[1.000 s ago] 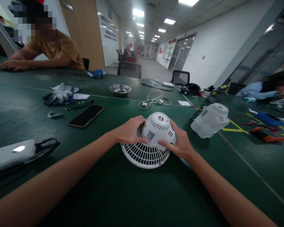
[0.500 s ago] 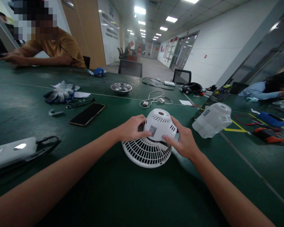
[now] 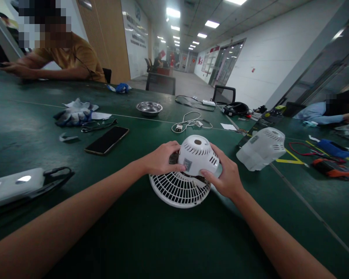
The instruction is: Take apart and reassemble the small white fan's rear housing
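Note:
A white fan motor cover [image 3: 195, 149] with vent slots, a round hole on top and a grey label is gripped from both sides. My left hand [image 3: 165, 159] curls round its left edge, thumb near the label. On the other side, my right hand [image 3: 226, 173] holds it with the thumb on the lower front rim. Below the cover lies a round white fan grille [image 3: 180, 190], flat on the table. Whatever sits between cover and grille is mostly hidden. Another white vented housing [image 3: 261, 149] stands to the right.
A phone [image 3: 107, 140], gloves [image 3: 75, 113] and a white device [image 3: 17, 188] lie on the left of the green table. Farther back are a metal bowl [image 3: 149, 108] and a white cable [image 3: 189, 121]. An orange multimeter [image 3: 333, 168] lies right. A person [image 3: 78, 58] sits across.
The motor cover has tilted and shifted slightly right, its right side lifting a little away from the grille. Both hands still hold it.

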A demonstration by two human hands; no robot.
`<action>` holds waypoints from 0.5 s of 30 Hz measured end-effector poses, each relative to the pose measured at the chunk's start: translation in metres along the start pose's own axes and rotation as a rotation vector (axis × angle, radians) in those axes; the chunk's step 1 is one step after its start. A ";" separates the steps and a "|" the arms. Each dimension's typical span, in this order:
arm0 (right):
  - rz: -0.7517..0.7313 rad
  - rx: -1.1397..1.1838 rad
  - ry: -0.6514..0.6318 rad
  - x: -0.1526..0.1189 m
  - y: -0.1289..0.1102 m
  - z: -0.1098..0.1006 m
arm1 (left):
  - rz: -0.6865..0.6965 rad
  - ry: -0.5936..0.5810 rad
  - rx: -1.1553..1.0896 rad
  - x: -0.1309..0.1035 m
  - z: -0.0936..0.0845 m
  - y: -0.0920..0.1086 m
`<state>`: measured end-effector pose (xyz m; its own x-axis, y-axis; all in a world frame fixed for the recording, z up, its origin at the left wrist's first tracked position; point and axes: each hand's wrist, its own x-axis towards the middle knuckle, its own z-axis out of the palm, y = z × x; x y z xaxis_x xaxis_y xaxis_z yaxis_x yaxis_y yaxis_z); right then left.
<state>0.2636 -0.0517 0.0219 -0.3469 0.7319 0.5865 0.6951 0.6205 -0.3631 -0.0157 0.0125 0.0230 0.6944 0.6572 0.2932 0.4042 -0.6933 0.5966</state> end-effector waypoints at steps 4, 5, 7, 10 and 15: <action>0.031 0.027 0.022 -0.002 -0.003 0.002 | 0.031 -0.003 -0.006 0.000 0.000 -0.002; 0.063 0.049 0.012 -0.002 -0.004 0.003 | 0.031 -0.004 -0.008 0.000 0.000 -0.002; 0.111 0.076 0.000 -0.002 -0.004 0.005 | 0.021 -0.001 0.007 0.000 -0.001 -0.002; 0.100 0.069 0.002 -0.002 -0.001 0.007 | 0.001 -0.004 0.051 0.000 -0.001 -0.002; -0.013 0.086 -0.066 0.000 0.004 0.003 | -0.027 -0.025 0.088 0.000 -0.001 0.000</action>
<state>0.2642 -0.0484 0.0180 -0.3977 0.7391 0.5437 0.6349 0.6495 -0.4185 -0.0163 0.0124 0.0239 0.6963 0.6696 0.2586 0.4732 -0.6990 0.5361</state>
